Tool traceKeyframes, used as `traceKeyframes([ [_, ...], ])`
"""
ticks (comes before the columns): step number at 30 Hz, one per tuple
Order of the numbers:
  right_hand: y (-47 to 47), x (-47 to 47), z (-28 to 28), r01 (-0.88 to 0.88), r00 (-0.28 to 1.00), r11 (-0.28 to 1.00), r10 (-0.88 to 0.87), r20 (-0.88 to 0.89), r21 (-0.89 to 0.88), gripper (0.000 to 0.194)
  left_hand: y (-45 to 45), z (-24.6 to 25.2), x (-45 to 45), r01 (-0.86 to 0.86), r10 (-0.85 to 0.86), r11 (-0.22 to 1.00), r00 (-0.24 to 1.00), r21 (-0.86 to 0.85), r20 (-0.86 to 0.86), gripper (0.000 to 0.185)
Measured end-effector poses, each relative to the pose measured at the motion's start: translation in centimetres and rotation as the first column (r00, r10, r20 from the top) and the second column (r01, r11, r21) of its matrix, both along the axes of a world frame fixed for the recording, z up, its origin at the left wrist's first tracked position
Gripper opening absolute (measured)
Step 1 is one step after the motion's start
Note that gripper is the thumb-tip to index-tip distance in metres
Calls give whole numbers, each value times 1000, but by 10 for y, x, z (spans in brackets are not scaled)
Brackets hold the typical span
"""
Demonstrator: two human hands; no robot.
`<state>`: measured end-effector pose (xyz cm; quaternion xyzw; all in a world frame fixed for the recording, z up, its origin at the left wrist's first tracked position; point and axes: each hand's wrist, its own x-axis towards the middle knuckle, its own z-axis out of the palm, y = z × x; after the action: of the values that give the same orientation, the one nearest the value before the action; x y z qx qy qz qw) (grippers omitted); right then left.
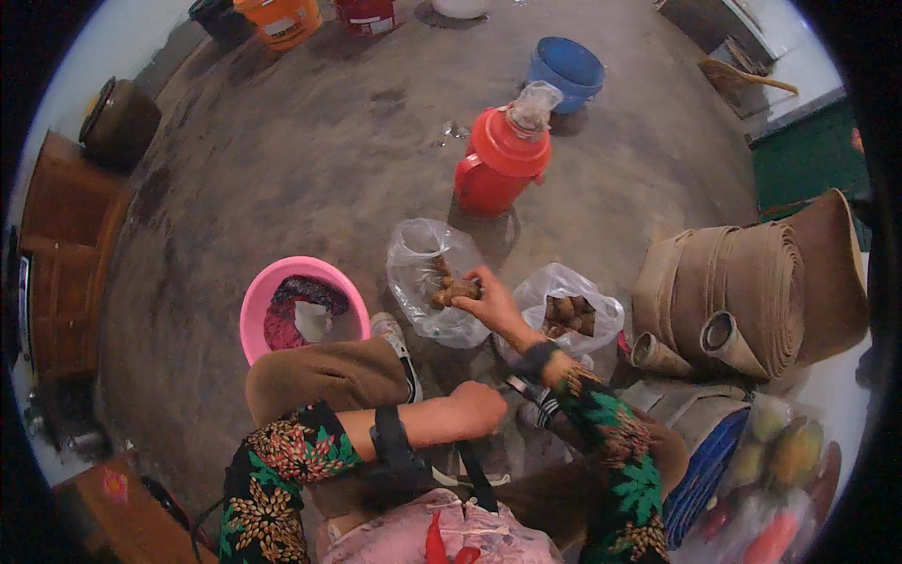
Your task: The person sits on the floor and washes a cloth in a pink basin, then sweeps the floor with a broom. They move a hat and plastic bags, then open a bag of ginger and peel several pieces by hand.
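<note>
My right hand (493, 303) is closed on a knobbly brown root (454, 290), which looks like ginger, over a clear plastic bag (451, 328). More brown pieces show inside that bag. To its right stands a second plastic bag (607, 310) with brown lumps (569, 314) in its open mouth. My left hand (479, 410) is curled in front of my lap, its back towards the camera; its fingers and anything in them are hidden.
Beside my left knee stands a pink basin (250, 321) with cloth in it. Ahead are a red thermos flask (493, 169) and a blue bucket (574, 81). Rolled brown matting (747, 296) lies at right, near bags of fruit (782, 451). An orange bucket (285, 25) stands far left.
</note>
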<state>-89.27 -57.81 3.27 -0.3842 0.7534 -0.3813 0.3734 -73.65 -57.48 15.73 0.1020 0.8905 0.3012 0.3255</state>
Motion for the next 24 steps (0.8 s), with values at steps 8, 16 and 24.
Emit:
traceKeyframes([
  [8, -67, 49, -128, 122, 970, 953, -55, -237, 277, 45, -1, 4, 6, -74, 85, 992, 990, -99, 109, 16],
  [16, -23, 22, 4, -43, 992, 997, 50, 113, -69, 21, -15, -9, 7, -312, 288, 919, 949, -241, -129, 29],
  [24, 100, -77, 123, 295, 933, 955, -288, -214, 0, 20, -11, -2, -46, -521, 440, 853, 748, -29, -498, 36],
])
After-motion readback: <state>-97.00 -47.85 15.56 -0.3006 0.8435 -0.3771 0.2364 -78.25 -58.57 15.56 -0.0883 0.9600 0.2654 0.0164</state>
